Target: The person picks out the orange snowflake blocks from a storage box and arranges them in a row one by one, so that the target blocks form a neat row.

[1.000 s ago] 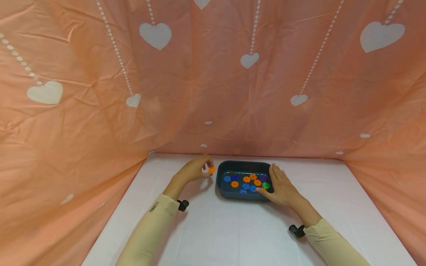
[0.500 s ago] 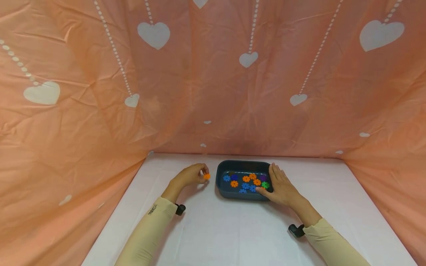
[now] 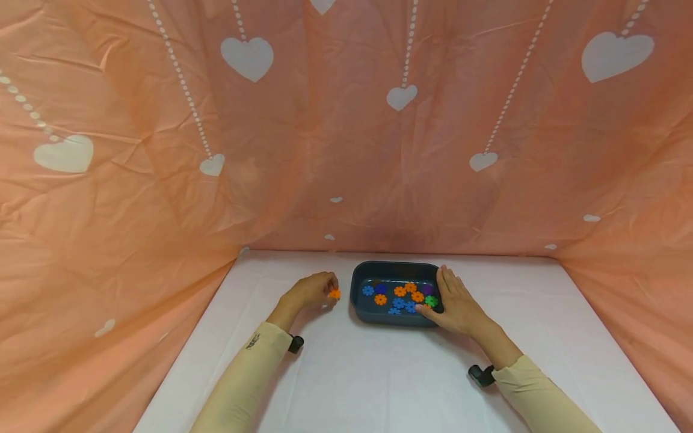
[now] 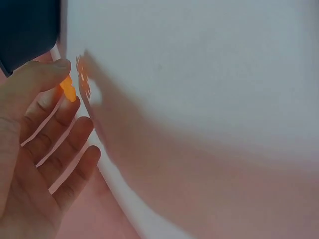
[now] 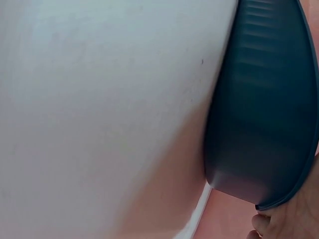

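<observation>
While the right hand rests straight-fingered against the tub at 3 o'clock, the left hand pinches an orange flower just outside 9 o'clock, other fingers loosely spread. Single-piece handling seems underway; the next move calls for fingertip control.

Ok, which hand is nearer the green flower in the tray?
Right. The right hand rests on the tray, close beside the green flower; the left hand is outside the tray's left end, pinching an orange flower.
</observation>
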Motion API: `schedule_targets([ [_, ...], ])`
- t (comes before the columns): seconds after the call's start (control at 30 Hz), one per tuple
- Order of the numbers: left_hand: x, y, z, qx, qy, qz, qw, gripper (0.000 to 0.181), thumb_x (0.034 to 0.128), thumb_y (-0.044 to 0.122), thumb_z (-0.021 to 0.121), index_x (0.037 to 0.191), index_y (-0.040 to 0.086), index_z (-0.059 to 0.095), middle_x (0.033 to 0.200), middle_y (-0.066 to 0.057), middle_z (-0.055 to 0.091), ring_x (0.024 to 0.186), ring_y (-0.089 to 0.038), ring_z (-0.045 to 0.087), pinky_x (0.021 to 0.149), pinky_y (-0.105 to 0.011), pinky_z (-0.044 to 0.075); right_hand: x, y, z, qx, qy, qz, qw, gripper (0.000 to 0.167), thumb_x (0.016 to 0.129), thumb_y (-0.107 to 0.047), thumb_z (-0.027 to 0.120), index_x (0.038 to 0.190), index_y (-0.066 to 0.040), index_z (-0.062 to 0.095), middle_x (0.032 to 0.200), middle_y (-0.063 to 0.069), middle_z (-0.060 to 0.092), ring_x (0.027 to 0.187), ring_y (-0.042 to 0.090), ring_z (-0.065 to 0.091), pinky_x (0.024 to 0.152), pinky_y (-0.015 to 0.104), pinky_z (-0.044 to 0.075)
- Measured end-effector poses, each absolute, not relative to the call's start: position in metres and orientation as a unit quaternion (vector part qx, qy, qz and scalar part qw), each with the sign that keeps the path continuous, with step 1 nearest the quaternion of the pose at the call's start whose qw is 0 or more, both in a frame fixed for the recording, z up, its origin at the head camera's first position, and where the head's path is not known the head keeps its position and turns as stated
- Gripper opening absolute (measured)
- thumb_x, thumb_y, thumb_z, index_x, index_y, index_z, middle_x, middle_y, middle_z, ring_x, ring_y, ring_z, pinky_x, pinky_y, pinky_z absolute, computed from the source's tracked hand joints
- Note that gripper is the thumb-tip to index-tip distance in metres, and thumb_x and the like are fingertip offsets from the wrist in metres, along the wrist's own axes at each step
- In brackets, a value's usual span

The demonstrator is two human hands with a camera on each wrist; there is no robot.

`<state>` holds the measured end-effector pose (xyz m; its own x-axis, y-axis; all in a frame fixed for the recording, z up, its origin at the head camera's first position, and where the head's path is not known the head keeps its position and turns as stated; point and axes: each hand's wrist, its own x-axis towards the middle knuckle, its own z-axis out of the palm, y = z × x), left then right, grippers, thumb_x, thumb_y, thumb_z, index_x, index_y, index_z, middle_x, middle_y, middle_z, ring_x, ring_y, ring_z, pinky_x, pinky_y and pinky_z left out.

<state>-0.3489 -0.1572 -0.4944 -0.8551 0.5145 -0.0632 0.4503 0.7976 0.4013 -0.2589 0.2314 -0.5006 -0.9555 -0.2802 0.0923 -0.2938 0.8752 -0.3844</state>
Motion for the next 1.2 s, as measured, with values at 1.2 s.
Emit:
schedule_targets([
  [1.2, -0.345, -0.132, -0.460, 0.285, 0.941, 0.180, 0.027, 0.024, 0.1000, 0.025, 0.079, 0.120, 0.014, 0.069, 0.113, -0.003, 0.069, 0.104, -0.022, 0.063, 0.093, -0.041, 0.054, -0.257, 0.231, -0.500, 0.146, -0.968, 0.204, 0.015, 0.116, 0.100, -0.067, 0.060, 0.164, 0.016, 0.010, 0.174, 0.035, 0.005, 0.161, 0.052, 0.007, 0.130, 0.062, 0.008],
])
